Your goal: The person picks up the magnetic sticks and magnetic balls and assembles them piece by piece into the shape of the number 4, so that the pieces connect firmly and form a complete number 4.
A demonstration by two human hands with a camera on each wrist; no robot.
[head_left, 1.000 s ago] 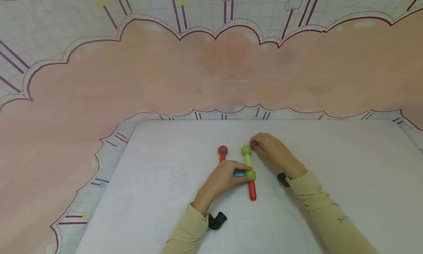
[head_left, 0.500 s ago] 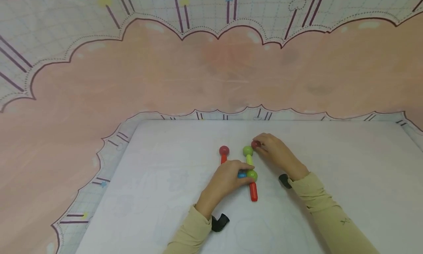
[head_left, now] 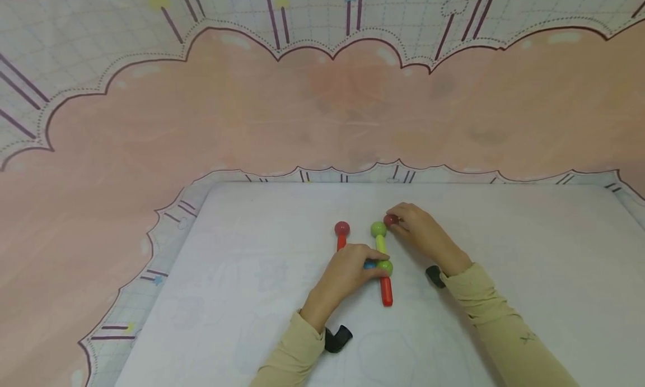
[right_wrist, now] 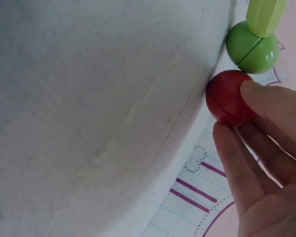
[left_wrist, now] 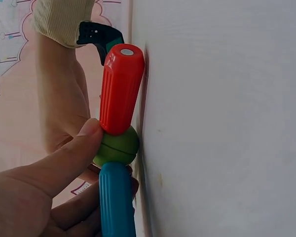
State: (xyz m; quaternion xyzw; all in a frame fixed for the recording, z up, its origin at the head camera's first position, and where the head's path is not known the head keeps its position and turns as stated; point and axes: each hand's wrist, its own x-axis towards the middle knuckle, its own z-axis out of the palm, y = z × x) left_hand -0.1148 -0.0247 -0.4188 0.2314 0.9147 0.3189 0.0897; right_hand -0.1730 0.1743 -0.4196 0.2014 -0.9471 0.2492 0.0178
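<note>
My left hand (head_left: 347,269) pinches a green ball (head_left: 385,267) between thumb and fingers. From that ball a red rod (head_left: 386,292) extends toward me, a blue rod (left_wrist: 116,200) runs left under the hand, and a yellow-green rod (head_left: 380,243) leads away to a second green ball (head_left: 378,229). Right beside this far ball, my right hand (head_left: 420,233) pinches a red ball (right_wrist: 229,97) by thumb and fingertips. Farther left, another red ball (head_left: 342,228) tops a red rod (head_left: 341,242), whose near end is hidden behind the left hand. A pale disc (left_wrist: 127,52) shows on the near red rod's end.
White table surface (head_left: 252,275) surrounds the pieces. Its far edge meets a patterned cloth (head_left: 322,118) with pink scalloped shapes. Black straps (head_left: 339,339) sit at both wrists below tan sleeves (head_left: 292,353).
The whole head view shifts slightly. My left hand has slid a little right along the blue rod, covering more of it. The right hand keeps the red ball by the far green ball.
</note>
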